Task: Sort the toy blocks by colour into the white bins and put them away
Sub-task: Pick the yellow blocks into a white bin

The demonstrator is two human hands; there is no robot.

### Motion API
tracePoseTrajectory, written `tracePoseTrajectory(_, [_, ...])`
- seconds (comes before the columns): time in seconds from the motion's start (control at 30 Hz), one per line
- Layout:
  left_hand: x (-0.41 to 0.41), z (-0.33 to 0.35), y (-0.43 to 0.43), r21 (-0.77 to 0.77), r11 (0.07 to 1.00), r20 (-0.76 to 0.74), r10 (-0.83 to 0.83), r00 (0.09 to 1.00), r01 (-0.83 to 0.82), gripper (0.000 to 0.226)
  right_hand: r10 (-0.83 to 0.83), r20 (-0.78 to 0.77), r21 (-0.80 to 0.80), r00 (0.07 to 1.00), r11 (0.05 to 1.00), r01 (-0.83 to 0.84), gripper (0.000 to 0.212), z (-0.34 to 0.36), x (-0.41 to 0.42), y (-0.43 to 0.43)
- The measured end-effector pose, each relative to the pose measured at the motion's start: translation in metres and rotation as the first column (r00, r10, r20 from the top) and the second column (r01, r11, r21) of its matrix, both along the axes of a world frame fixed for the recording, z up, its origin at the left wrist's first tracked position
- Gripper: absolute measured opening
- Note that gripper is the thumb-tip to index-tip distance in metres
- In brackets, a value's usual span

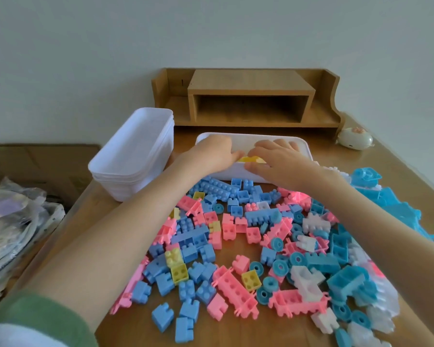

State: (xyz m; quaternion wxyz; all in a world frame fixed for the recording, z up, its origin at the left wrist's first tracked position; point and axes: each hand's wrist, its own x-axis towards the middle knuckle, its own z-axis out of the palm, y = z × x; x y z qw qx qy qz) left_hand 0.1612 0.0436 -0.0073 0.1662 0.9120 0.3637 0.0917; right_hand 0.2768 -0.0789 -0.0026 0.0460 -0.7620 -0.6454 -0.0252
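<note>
Fingers (282, 144) of the right hand (278, 162) spread loose over the white bin (307, 150); whether the left hand (214, 154) grips cannot be told. Yellow blocks (252, 159) lie beneath them, colour sorting apparently under way; stray yellow pieces (179, 272) short of the fingers likely follow.

Green sleeve (43, 319) bunched high on the left arm — soft, dull fabric. White cloth (13, 338) just below it. Left forearm (125, 236) and right forearm (378, 221) bare.
</note>
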Motion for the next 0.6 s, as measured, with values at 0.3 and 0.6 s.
tracePoseTrajectory(0.3, [-0.091, 0.028, -0.087, -0.01, 1.0, 0.299, -0.012, 0.954, 0.016, 0.024, 0.219, -0.169, 0.016, 0.961, 0.976, -0.219, 0.023, 0.003, -0.063, -0.08])
tracePoseTrajectory(0.6, [-0.175, 0.014, -0.131, -0.115, 0.991, 0.027, -0.063, 0.998, 0.066, 0.021, 0.361, -0.214, -0.121, 0.907, 0.912, -0.392, 0.018, -0.01, -0.086, -0.116])
